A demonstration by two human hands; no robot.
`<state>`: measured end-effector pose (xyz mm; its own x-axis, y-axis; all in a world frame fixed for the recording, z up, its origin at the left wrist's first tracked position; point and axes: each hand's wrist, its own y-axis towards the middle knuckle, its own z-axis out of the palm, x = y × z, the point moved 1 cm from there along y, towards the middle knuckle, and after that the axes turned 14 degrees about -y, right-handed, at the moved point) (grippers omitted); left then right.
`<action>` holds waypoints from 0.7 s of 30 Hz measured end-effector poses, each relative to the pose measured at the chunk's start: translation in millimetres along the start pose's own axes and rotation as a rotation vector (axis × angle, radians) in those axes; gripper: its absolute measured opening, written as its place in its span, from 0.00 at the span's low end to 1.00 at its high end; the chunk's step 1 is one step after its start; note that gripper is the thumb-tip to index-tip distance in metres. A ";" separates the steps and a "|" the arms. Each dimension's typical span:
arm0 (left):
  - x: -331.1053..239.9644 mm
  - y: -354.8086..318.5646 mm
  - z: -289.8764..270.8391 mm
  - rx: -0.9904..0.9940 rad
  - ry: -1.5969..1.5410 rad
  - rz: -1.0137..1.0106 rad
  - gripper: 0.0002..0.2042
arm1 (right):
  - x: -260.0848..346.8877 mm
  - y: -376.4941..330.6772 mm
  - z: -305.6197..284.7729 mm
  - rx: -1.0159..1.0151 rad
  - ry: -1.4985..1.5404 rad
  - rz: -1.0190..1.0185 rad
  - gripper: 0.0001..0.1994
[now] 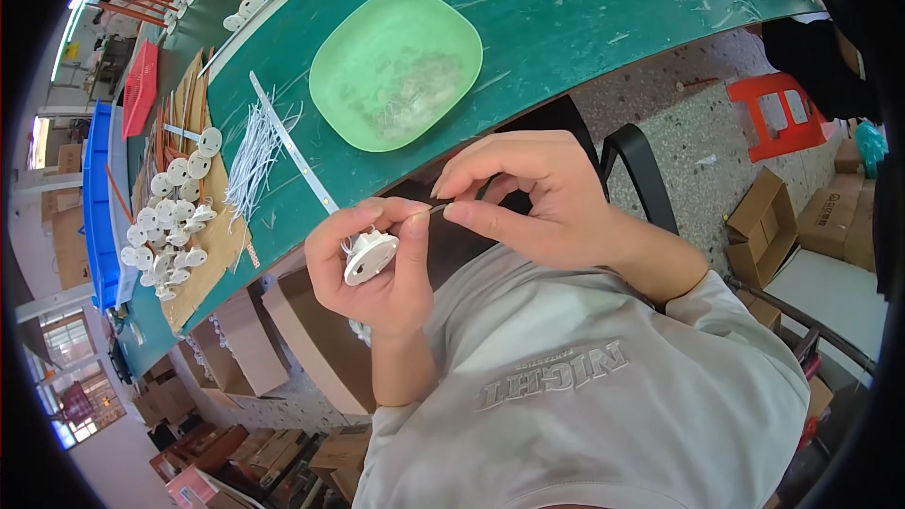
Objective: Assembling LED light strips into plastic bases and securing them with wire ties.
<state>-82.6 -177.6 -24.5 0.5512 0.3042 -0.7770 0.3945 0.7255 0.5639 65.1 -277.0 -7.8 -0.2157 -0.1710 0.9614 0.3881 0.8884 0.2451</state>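
My left hand (401, 294) is closed around a white round lamp base (371, 260), its flat disc face turned toward me. A narrow white LED strip (294, 153) stretches from it toward the upper left, over the table edge. Close by, my right hand (542, 196) pinches a short, thin, dark wire-like piece (437, 208) between thumb and finger. The tips of both hands meet at this piece, and whether it joins the lamp base is hidden by my fingers. Beyond the hands, a light green bowl (377, 26) holds small clear bits.
Thin white wires (253, 160) and several white lamp bases (172, 212) lie on cardboard (215, 231) to the left, before a blue tray (102, 207). The green table (273, 57) curves ahead. A black chair armrest (643, 170), red stool (775, 118) and open carton (764, 231) stand right.
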 end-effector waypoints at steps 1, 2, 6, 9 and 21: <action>0.4 0.5 0.6 0.003 -0.001 -0.001 0.17 | 0.0 0.6 -2.4 -0.008 -0.087 -0.062 0.06; 0.4 1.2 1.6 0.021 0.001 -0.006 0.17 | 0.1 0.8 -3.8 -0.016 -0.175 -0.123 0.06; -0.6 -1.2 -1.6 0.073 0.073 -0.031 0.21 | -0.9 -0.5 -4.8 -0.031 -0.196 -0.191 0.05; -3.2 -0.2 0.1 0.197 0.177 -0.006 0.31 | 1.4 -3.2 -6.4 -0.067 -0.292 -0.254 0.04; -16.4 -8.1 13.8 0.220 -0.217 -0.148 0.36 | 11.4 -11.4 14.8 -0.402 -0.397 -0.734 0.10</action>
<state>-84.6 -197.0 -12.5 0.6100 0.0502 -0.7908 0.6184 0.5939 0.5147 45.0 -282.8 -1.5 -0.7927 -0.4085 0.4526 0.2981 0.3879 0.8722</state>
